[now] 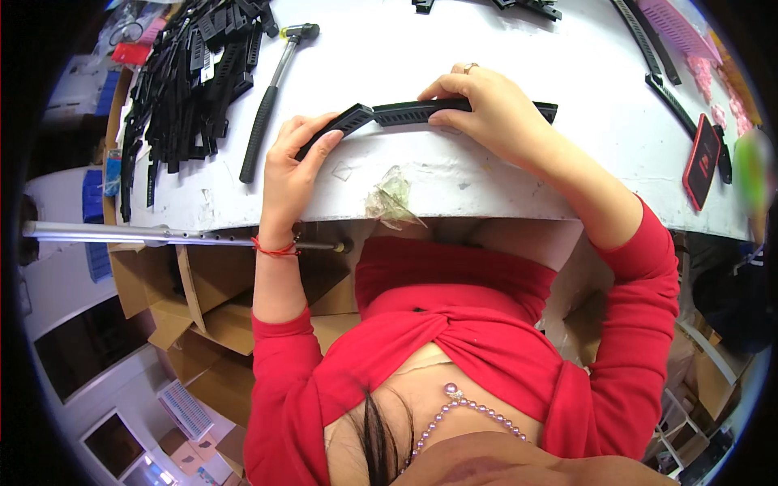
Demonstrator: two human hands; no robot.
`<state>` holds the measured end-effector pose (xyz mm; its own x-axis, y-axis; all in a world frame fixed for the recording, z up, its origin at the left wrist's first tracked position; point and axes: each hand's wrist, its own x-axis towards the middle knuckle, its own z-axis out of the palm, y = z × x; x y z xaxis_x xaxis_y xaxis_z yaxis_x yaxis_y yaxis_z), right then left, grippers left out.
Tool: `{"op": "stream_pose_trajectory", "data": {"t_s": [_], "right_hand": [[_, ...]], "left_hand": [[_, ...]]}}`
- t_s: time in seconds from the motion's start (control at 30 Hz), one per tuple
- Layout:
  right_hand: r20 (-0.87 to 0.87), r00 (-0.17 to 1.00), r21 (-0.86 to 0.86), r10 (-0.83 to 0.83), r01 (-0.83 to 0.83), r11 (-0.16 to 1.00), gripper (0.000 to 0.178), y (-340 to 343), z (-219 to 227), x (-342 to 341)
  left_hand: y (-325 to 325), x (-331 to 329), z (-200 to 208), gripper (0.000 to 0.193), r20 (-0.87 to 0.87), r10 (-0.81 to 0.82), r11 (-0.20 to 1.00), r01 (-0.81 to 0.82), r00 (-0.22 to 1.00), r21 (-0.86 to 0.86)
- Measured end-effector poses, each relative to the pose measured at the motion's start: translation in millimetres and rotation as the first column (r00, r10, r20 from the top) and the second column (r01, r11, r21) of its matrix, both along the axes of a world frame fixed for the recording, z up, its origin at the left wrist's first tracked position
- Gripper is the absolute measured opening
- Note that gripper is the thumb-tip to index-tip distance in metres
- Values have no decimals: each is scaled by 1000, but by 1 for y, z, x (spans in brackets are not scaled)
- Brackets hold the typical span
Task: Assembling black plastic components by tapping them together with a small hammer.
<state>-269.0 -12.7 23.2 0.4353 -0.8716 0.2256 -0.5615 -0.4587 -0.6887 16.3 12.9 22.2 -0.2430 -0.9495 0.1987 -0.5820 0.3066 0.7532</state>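
Note:
Two black slotted plastic strips meet end to end at a shallow angle above the white tabletop. The shorter-looking left strip [350, 121] is pinched between the thumb and fingers of my left hand [293, 166], which covers its outer end. My right hand [494, 105] grips the right strip [401, 113] from above, thumb on the near side, and the strip's far end sticks out past my wrist. Whether the two strips are joined where they meet, I cannot tell. A hammer [261, 128] with a black handle lies to the left of my left hand.
A heap of black slotted strips [194, 89] covers the table's left. More strips [640, 36] lie at the right, near a pink basket [673, 28] and a red-edged dark phone-like object [702, 162]. Crumpled clear plastic [391, 198] sits at the near edge. Cardboard boxes [215, 275] stand below.

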Motion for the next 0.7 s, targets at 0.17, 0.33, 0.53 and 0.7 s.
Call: {"op": "stream_pose_trajectory", "data": {"t_s": [0.17,0.33,0.53,0.7], "right_hand": [[21,1000,58,-6,5,998,24,2,3,0],[-14,999,27,-36,36,999,22,1,-1,0],[-3,999,33,-48,48,998,22,2,0,2],[-1,999,60,-53,53,997,24,2,0,2]], "left_hand": [[-2,1,7,26,-199,41,987,-8,979,163],[-10,5,10,25,-34,-60,992,63,998,107],[-14,9,11,24,-97,-75,984,89,992,154],[-20,7,9,25,-45,-158,979,163,986,127]]}}
